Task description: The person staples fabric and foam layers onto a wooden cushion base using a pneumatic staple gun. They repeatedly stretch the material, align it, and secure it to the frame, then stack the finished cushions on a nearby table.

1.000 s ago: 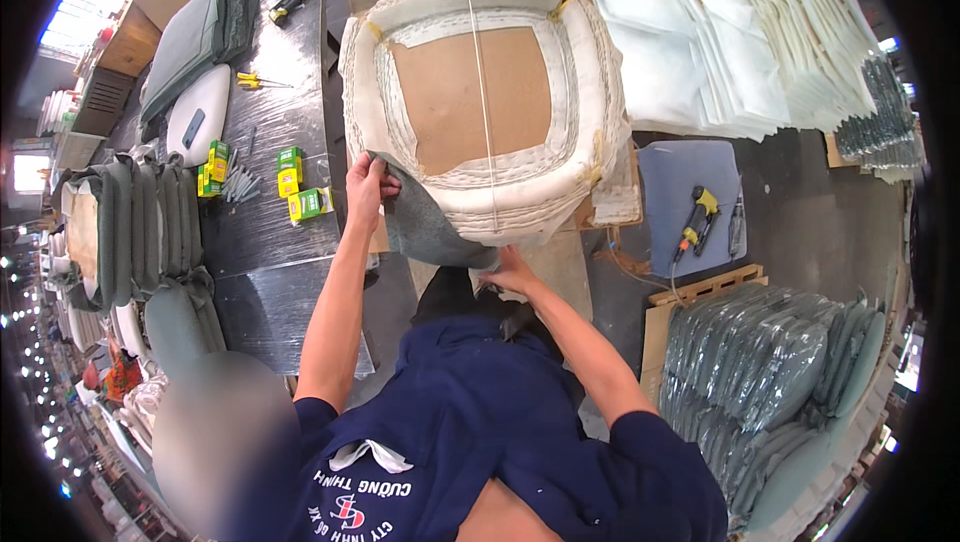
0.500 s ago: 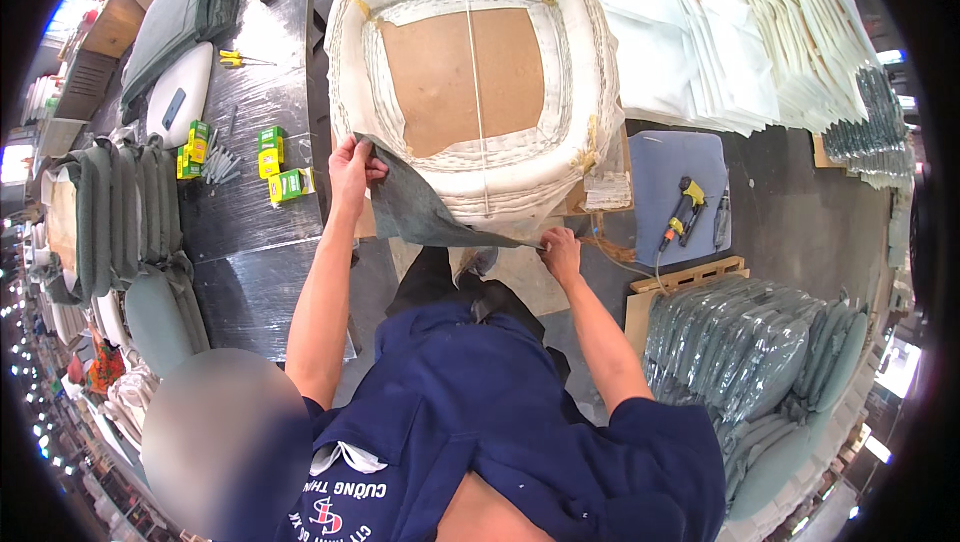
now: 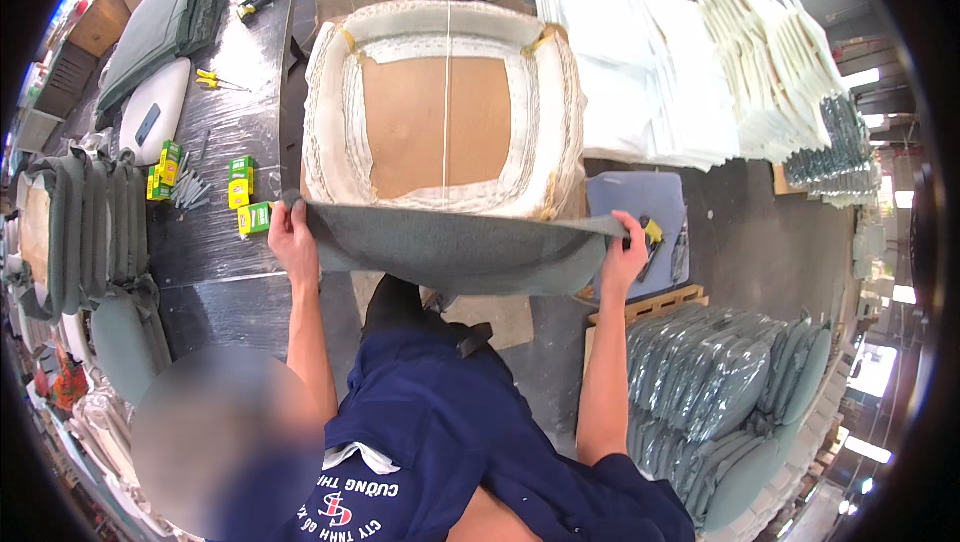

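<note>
A dark grey fabric cover [image 3: 460,252] is stretched wide between my hands at the near edge of a stack of white cushion pads. My left hand [image 3: 293,240] pinches its left corner. The right corner is gripped by my right hand [image 3: 625,254], held over the blue-grey panel. The white padded stack [image 3: 545,122] has a square opening, with a brown board [image 3: 410,122] showing at its bottom. A thin white cord [image 3: 448,92] runs across the middle of the stack. The fabric hides the stack's near side.
On the left table [image 3: 225,262] lie green-yellow boxes [image 3: 241,182], loose staples, a yellow-handled tool [image 3: 212,80] and a staple gun [image 3: 260,4]. A yellow-black gun [image 3: 650,234] rests on the blue-grey panel [image 3: 630,192]. White sheets [image 3: 630,82] and plastic-wrapped cushions [image 3: 700,362] stand at right.
The fabric has gone from a drooping fold to a wide taut span. My right hand has moved right and is raised; my left hand has shifted left and lower in the picture.
</note>
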Tool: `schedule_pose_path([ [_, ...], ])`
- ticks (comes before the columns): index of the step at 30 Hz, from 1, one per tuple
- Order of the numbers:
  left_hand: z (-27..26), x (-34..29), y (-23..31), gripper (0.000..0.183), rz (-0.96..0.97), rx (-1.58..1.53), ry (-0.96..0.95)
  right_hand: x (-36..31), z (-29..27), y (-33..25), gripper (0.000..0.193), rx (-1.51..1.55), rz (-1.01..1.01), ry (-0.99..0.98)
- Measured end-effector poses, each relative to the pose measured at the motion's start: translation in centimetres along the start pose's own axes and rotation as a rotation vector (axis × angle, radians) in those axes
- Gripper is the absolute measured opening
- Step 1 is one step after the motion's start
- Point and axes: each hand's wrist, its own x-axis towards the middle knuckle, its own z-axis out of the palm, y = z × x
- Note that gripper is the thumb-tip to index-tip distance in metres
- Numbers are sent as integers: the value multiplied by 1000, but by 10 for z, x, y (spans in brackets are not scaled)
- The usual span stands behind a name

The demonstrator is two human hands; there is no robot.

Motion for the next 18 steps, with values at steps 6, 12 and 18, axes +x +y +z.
schedule_pose_path([
  [6, 63, 105, 15, 22, 191, 54, 136, 117, 98, -7, 21, -58, 101, -14],
  [12, 106, 155, -4, 20, 161, 352, 33, 113, 189, 26, 28, -146, 157, 107],
  [18, 104, 190, -15, 17, 160, 238, 3, 130, 212, 44, 35, -242, 151, 125],
])
